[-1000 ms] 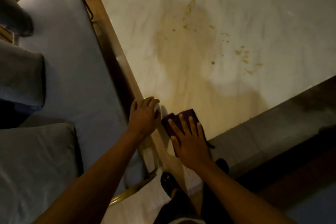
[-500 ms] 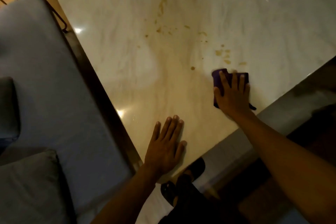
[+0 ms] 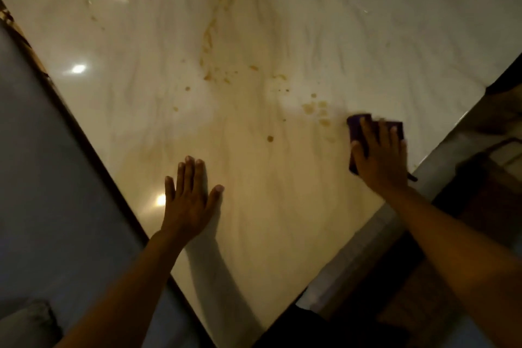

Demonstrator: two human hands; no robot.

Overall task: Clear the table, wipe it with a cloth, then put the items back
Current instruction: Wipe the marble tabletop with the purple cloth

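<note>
we find the left hand [image 3: 187, 200] laid flat on the pale marble desk [image 3: 282, 220], fingers straight and together, thumb spread, holding nothing. the right hand [image 3: 380, 154] presses flat on a dark purple cloth [image 3: 356, 127] near the desk's right edge, fingers extended over it and not curled round it. brownish stains [image 3: 315, 107] lie just left of the cloth, with more spots [image 3: 209, 37] trailing toward the far side. a grey cushion [image 3: 50, 164] runs along the left edge.

Single head cam, looking steeply down, close over marble table [image 3: 282, 234], near corner.
</note>
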